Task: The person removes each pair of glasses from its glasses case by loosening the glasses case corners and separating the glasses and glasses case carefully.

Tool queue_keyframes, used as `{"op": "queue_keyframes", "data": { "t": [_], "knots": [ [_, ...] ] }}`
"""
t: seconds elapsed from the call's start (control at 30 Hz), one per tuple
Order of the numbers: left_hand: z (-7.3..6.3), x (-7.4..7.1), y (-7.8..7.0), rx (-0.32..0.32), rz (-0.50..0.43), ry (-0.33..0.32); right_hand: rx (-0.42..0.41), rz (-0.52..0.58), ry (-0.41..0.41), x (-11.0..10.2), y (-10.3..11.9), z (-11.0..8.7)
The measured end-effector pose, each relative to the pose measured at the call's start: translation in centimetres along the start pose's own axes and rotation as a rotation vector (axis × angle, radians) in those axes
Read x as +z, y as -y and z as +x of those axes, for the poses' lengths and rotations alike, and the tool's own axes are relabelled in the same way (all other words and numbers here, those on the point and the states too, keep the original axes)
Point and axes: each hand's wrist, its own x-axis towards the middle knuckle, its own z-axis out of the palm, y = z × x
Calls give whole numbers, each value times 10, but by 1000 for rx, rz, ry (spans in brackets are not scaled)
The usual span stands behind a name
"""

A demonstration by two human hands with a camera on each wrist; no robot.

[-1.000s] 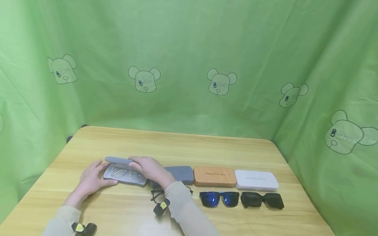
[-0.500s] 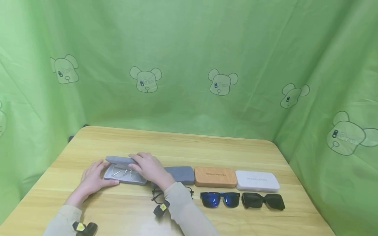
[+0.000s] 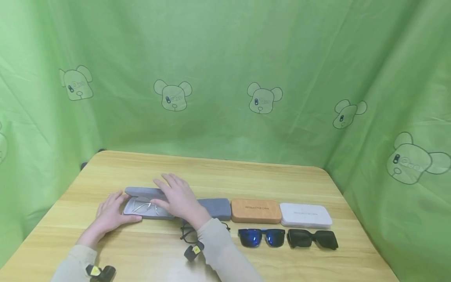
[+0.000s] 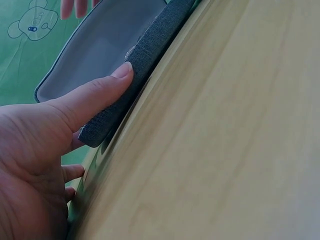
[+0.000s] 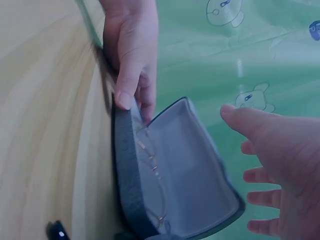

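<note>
A grey glasses case (image 3: 142, 191) lies at the left of the table with its lid raised. Inside it rests a pair of thin metal-framed glasses (image 3: 142, 207), partly covered by my right hand in the head view. My left hand (image 3: 112, 213) grips the case's left end, thumb on the front wall and other fingers round the side and back. Beside the raised lid, my right hand (image 3: 181, 197) has its fingers spread and holds nothing. A small gap separates it from the lid (image 5: 192, 170) in the right wrist view.
To the right stand a blue-grey case (image 3: 220, 208), an orange case (image 3: 256, 217) and a white case (image 3: 306, 220) in a row. In front lie black-framed glasses (image 3: 183, 234), half behind my right arm, blue-lensed sunglasses (image 3: 251, 238) and black sunglasses (image 3: 326, 239). Green curtains (image 3: 218, 129) surround the table.
My right hand has come off the lid, its fingers lifting and spreading. The lid stands somewhat further up than a second ago. My left hand keeps its grip in the same place.
</note>
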Motion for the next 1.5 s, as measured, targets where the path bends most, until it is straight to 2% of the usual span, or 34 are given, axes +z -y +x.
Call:
{"op": "queue_keyframes", "data": {
  "t": [0.17, 0.4, 0.67, 0.87, 1.07, 1.37, 1.5],
  "knots": [
    [-1, -1, 1, 2, -3, 2, -30, 18, -55, -11, 6, -3],
    [-1, -1, 0, -1, -18, 7, -115, 19, -190, -22, 15, -6],
    [-1, -1, 2, -2, -27, 13, -166, -21, -222, -17, 27, -8],
    [-1, -1, 1, 2, -28, 7, -164, -56, -146, -10, 38, -9],
    [0, -3, 1, 6, -18, 7, -106, -117, -48, 0, 43, -9],
    [0, -5, -3, 9, -24, 3, -2, -259, -38, 16, 46, -10],
    [0, -3, -1, 0, -30, 8, 55, -286, -18, 24, 49, -12]
  ]
}}
